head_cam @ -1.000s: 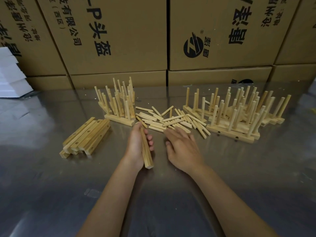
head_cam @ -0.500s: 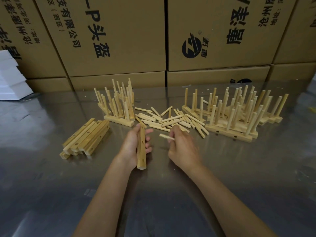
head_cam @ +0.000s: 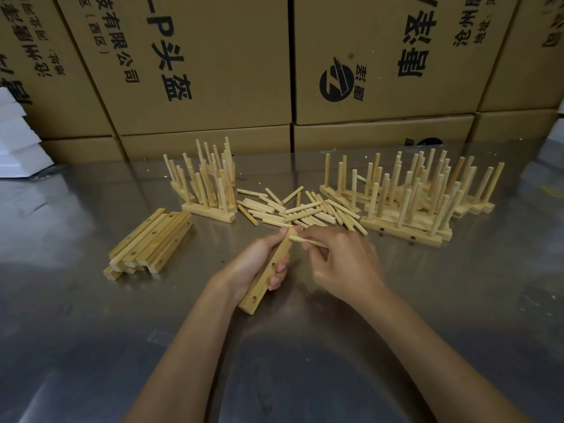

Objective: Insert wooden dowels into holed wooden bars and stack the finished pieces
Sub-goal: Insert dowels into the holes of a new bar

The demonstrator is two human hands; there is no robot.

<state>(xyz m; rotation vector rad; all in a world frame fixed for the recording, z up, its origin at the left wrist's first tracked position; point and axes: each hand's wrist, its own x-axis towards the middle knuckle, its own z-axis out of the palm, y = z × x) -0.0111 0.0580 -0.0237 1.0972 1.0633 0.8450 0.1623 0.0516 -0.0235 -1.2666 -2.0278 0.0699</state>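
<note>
My left hand grips a holed wooden bar, its lower end resting on the metal table. My right hand pinches a dowel whose tip meets the bar's far end. Loose dowels lie in a heap just beyond both hands. Several bare holed bars are stacked at the left. Finished pieces with upright dowels stand in a left group and a larger right group.
Large cardboard boxes wall off the table's far edge. White foam blocks sit at the far left. Bare metal surface stretches in front of and to both sides of my arms.
My right hand picked a dowel from the heap and carried it left to the bar's far end. My left hand tilted the bar so its holed face shows.
</note>
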